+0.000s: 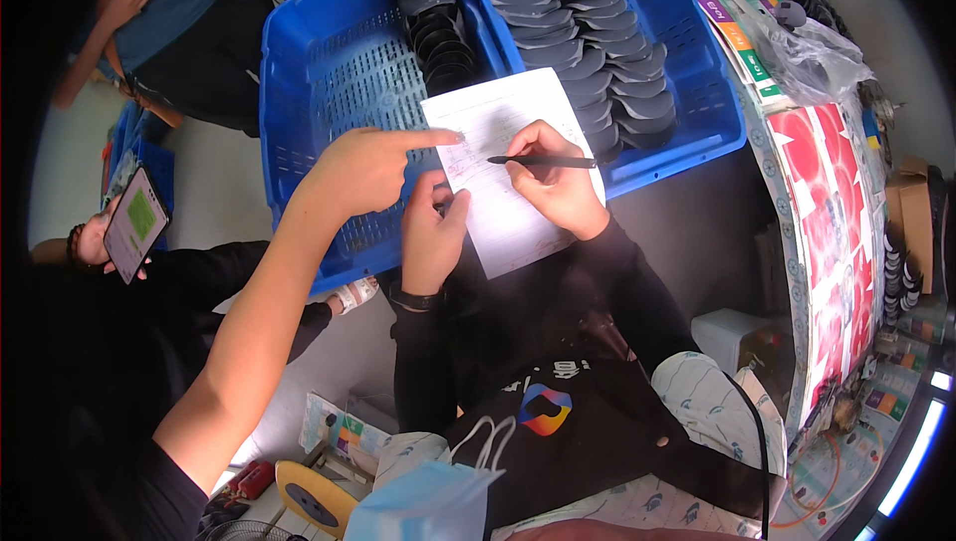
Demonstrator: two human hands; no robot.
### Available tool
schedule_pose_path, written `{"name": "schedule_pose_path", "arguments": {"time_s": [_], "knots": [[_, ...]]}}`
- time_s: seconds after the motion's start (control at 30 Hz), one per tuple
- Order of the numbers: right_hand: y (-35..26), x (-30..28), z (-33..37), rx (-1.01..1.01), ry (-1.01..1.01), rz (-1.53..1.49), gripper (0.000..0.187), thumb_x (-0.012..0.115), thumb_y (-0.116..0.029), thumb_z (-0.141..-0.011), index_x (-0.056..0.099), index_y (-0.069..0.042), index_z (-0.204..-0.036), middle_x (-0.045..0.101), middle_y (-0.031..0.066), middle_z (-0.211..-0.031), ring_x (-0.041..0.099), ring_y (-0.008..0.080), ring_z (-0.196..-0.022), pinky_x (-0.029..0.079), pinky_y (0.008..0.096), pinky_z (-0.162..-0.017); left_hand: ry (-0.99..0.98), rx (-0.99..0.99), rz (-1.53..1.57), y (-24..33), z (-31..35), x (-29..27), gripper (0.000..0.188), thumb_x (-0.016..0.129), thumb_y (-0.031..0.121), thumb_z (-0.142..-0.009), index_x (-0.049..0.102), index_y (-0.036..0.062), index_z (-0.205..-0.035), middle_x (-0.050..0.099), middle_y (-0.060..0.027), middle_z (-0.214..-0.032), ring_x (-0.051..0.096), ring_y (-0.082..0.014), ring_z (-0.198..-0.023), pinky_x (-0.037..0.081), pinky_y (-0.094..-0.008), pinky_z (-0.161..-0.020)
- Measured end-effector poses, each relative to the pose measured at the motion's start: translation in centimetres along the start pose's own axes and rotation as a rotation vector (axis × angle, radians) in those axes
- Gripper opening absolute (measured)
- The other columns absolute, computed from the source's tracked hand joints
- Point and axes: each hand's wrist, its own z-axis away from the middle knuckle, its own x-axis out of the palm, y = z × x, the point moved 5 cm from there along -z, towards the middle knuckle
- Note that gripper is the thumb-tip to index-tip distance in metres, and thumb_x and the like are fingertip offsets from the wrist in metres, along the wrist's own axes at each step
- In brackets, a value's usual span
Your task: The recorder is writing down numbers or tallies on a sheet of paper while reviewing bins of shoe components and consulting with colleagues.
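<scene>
The right hand (554, 178) is curled closed around a slim black pen (541, 161), which lies across the knuckles with its tip pointing toward the left hand and resting on a white paper form (513, 168). The left hand (431, 232) sits just beside it at the sheet's near-left edge, fingers loosely bent and pressing the paper flat, thumb up on the page; a dark watch band circles its wrist. The sheet is thin, printed with faint lines, and lies tilted under both hands on the rim of a blue perforated plastic crate (344, 73). Beyond the right hand, stacked dark grey insoles (583, 38), smooth and curved, fill the crate. Another person's bare hand (363, 168) points an index finger at the paper's upper-left corner.
</scene>
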Motion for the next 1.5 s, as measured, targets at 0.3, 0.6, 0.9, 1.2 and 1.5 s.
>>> {"name": "schedule_pose_path", "arguments": {"time_s": [0.3,0.6,0.9,1.2,1.5], "knots": [[0.8,1.7,0.1,-0.027,0.029,0.222,0.015,0.076,-0.003,-0.083,0.063,-0.002,-0.092,0.069,0.0048,-0.080,0.068,0.0110,-0.071,0.055,0.0257,-0.067,0.011,0.044,-0.179,0.3,0.0,-1.4,0.026,0.068,0.005,-0.096,0.057,0.0000,-0.119,0.072,-0.0098,-0.094,0.062,-0.0101,-0.078,0.048,-0.0273,-0.066],[0.3,1.9,0.3,-0.041,0.009,0.322,0.015,0.077,-0.005,-0.083,0.063,-0.003,-0.088,0.070,0.0045,-0.077,0.068,0.0110,-0.067,0.054,0.0267,-0.063,0.021,0.109,-0.161,-0.1,-0.2,-1.1,0.028,0.065,0.003,-0.099,0.054,0.0028,-0.125,0.069,-0.0044,-0.091,0.050,-0.0025,-0.062,0.036,-0.0211,-0.052],[0.1,2.0,0.1,-0.079,0.008,0.354,0.015,0.076,-0.005,-0.082,0.062,-0.004,-0.086,0.068,0.0073,-0.072,0.068,0.0156,-0.062,0.053,0.0296,-0.060,0.037,0.062,-0.156,0.4,-0.2,-1.2,0.027,0.069,0.006,-0.096,0.057,0.0007,-0.119,0.072,-0.0085,-0.092,0.060,-0.0082,-0.074,0.046,-0.0262,-0.063],[0.4,1.8,0.1,-0.026,0.004,0.274,0.015,0.077,-0.006,-0.084,0.063,-0.003,-0.088,0.069,0.0041,-0.074,0.066,0.0115,-0.064,0.053,0.0272,-0.061,0.048,0.038,-0.085,0.3,-0.1,-1.2,0.025,0.068,0.003,-0.096,0.058,0.0011,-0.119,0.072,-0.0069,-0.091,0.059,-0.0063,-0.073,0.044,-0.0231,-0.061],[0.1,1.8,0.3,-0.055,0.012,0.295,0.015,0.078,-0.005,-0.084,0.065,-0.003,-0.091,0.071,0.0052,-0.080,0.067,0.0111,-0.068,0.054,0.0263,-0.063,0.035,0.058,-0.093,-0.1,-0.3,-1.3,0.026,0.069,0.003,-0.096,0.058,0.0004,-0.119,0.072,-0.0072,-0.092,0.060,-0.0064,-0.075,0.045,-0.0235,-0.063]]}}
